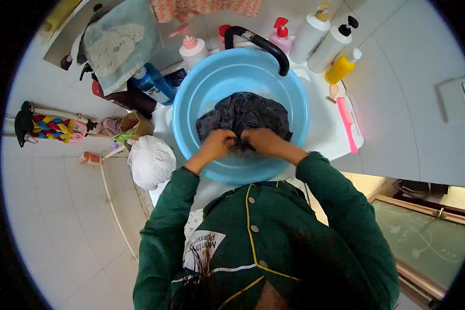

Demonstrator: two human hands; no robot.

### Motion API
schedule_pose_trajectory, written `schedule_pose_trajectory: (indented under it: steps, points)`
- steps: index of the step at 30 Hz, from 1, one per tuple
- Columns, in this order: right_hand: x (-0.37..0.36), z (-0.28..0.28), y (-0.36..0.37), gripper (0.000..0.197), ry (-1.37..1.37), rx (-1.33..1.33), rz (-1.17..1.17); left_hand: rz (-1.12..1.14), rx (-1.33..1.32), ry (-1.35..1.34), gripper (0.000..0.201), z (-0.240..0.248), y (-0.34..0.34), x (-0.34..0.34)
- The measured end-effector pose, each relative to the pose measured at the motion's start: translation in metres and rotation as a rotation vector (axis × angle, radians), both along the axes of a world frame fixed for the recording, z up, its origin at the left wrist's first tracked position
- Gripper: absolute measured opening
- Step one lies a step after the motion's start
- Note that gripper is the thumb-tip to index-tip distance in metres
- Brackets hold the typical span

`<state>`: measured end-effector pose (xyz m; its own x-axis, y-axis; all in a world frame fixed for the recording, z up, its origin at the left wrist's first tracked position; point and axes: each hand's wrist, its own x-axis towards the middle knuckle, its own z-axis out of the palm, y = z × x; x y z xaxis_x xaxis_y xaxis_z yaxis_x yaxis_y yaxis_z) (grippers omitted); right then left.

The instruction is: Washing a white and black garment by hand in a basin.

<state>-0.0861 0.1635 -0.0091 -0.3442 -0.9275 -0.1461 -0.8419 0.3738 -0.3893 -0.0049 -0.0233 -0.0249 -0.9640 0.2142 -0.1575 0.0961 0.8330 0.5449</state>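
A light blue plastic basin (185,87) sits in the white washbasin, with water in it. Bunched inside lies a wet, dark cloth garment (253,109), wrinkled and spread across the basin's middle; its exact kind is hidden by the folds. My left hand (219,143) grips the cloth's near edge with curled fingers. Close beside it, my right hand (261,140) pinches the same edge, slightly blurred. The two hands are a small gap apart, near the basin's front. Both forearms, in green sleeves, reach over the rim.
A black faucet (266,44) arches over the basin's far rim. Several pump bottles, among them a white one (309,37) and a yellow one (342,67), stand behind. A pink comb (347,124) lies right on the counter. At left are a blue bottle (152,85) and a white mesh bundle (151,163).
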Motion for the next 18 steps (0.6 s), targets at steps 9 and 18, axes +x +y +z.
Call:
schedule_pose_trajectory:
  steps: [9, 18]
  points:
    - [-0.004, 0.051, -0.016, 0.028, -0.699, -0.664, -0.772, 0.869, 1.839, -0.005, 0.023, 0.044, 0.013, -0.032]
    - [0.028, 0.071, -0.090, 0.035, -0.035, -1.362, -0.754, 0.385, 1.944, 0.024, 0.035, 0.018, 0.040, -0.045]
